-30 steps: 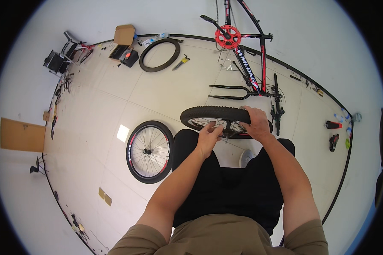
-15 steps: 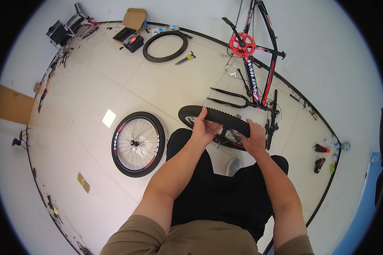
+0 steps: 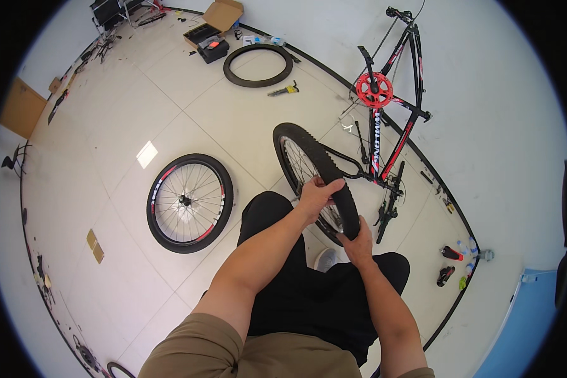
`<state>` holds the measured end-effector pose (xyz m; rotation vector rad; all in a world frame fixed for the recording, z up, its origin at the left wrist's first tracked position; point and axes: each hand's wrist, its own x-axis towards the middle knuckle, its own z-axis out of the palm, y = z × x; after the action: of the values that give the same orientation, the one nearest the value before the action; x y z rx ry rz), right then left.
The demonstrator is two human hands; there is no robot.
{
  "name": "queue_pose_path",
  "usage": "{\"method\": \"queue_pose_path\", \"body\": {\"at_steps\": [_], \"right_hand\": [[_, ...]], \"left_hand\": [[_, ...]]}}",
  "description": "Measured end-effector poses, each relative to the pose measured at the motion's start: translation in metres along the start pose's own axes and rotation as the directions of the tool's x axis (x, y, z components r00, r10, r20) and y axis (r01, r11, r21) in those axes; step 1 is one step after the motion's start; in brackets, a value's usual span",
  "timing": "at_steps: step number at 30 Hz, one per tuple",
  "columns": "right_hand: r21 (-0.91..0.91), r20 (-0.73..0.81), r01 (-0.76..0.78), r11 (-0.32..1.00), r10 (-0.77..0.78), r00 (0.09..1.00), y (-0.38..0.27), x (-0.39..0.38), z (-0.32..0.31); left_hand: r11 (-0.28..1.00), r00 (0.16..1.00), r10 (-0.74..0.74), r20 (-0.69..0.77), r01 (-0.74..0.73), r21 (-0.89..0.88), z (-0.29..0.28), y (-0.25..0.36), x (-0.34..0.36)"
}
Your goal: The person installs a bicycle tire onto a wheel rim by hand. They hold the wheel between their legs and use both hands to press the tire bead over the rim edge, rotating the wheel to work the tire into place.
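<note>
A bicycle wheel [image 3: 303, 140] with a knobby black tyre stands tilted in front of my knees, its spokes facing left. My left hand [image 3: 318, 198] is closed round the tyre's near half, thumb across the tread and fingers on the rim side. Lower down, at the tyre's nearest end, my right hand [image 3: 360, 246] grips it with the thumb on the side wall. The wheel partly hides the black fork of a bicycle frame [image 3: 377, 135], which leans along the wall with a red chainring [image 3: 385, 96]. Left of my knee, a second wheel [image 3: 227, 205] lies flat on the floor.
Farther off lie a loose tyre [image 3: 258, 83], a yellow-and-black tool [image 3: 285, 91], a dark case [image 3: 213, 51] and an open cardboard box [image 3: 225, 16]. The handlebar [image 3: 391, 205] is right of my hands. Bottles [image 3: 472, 246] stand by the right wall. Flat brown pieces [image 3: 95, 246] lie left.
The held wheel has swung from lying nearly crosswise to steeper, its far end rising away from me. My right hand has moved down and nearer; my left hand has shifted along the tyre.
</note>
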<state>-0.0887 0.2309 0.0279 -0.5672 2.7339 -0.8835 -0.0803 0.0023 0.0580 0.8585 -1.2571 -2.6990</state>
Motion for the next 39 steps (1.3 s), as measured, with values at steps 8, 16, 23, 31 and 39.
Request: {"method": "queue_pose_path", "body": {"at_steps": [8,16,23,31,39], "right_hand": [[0.294,-0.115,0.089,0.952,-0.057,0.992,-0.035,-0.006,0.009],[0.288,-0.107,-0.002,0.958,0.034,0.994,-0.062,-0.008,0.017],[0.281,-0.094,-0.007,0.960,0.035,0.995,-0.059,-0.013,0.021],[0.251,-0.075,-0.018,0.968,0.038,0.996,-0.051,-0.014,0.027],[0.171,-0.115,-0.013,0.985,0.033,0.993,-0.050,-0.018,0.027]], "left_hand": [[0.972,0.995,0.006,0.099,-0.029,0.235,0.007,-0.019,-0.001],[0.936,0.998,-0.031,0.062,0.007,0.353,0.010,-0.022,-0.010],[0.939,0.996,-0.061,0.071,0.033,0.343,0.013,-0.017,-0.023],[0.947,0.993,-0.064,0.098,0.029,0.319,0.011,-0.015,-0.026],[0.938,0.993,-0.069,0.093,0.033,0.345,0.011,-0.020,-0.025]]}}
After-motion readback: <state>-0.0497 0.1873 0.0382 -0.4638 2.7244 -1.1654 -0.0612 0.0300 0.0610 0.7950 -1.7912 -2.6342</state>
